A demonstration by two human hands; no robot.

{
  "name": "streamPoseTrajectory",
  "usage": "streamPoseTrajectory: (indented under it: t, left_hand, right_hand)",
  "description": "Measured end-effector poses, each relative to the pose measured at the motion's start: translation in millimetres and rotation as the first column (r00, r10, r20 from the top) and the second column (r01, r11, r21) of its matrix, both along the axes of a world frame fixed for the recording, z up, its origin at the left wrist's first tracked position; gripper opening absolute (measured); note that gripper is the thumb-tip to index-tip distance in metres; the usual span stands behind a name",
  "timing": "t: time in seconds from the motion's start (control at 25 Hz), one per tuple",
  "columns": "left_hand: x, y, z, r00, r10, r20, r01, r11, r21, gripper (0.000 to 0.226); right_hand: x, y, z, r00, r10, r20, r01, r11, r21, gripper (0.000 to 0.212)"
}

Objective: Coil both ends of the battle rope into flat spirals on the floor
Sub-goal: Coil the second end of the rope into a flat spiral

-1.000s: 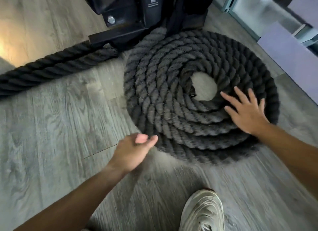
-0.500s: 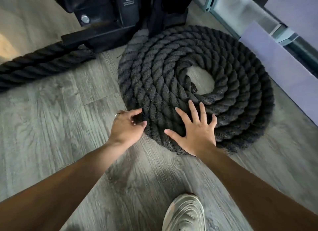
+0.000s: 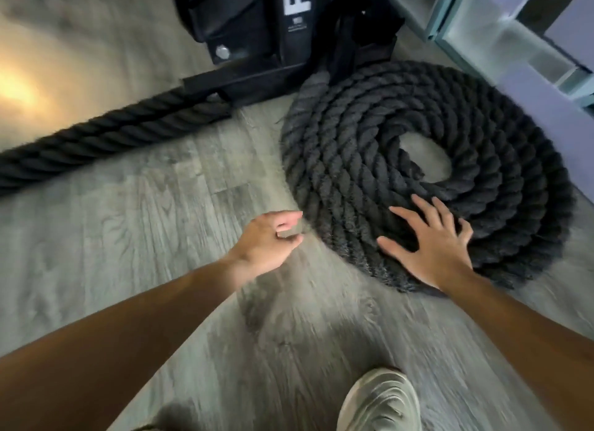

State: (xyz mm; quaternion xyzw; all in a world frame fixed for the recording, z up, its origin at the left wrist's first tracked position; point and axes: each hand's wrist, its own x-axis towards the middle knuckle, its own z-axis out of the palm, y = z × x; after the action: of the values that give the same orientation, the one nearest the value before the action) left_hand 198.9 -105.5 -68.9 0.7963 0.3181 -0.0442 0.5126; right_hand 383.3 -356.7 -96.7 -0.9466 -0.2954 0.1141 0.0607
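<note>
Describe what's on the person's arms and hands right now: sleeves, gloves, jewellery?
Both forearms are bare, with no sleeves in view. The left hand and right hand wear no gloves. No watch or wristband shows. Motion blur hides whether either hand has a ring.

Black rope (image 3: 347, 160) coiled flat; centre seemingly open.

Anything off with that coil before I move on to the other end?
Mostly tidy. The coil lies flat, but its centre is an open gap showing bare floor, with the inner rope end sticking out loosely there. The other length lies straight, uncoiled, left of the black frame.
</note>
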Motion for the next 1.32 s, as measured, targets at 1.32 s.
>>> streamPoseTrajectory:
  t: [1.32]
  left_hand:
    - [-155, 271, 0, 0.707, 0.127, -0.696, 0.531, 0.555, 0.641, 0.092]
  right_hand:
    - [-27, 327, 31, 0.858, 0.472, -0.203, -0.491, 0.869, -0.056, 0.039]
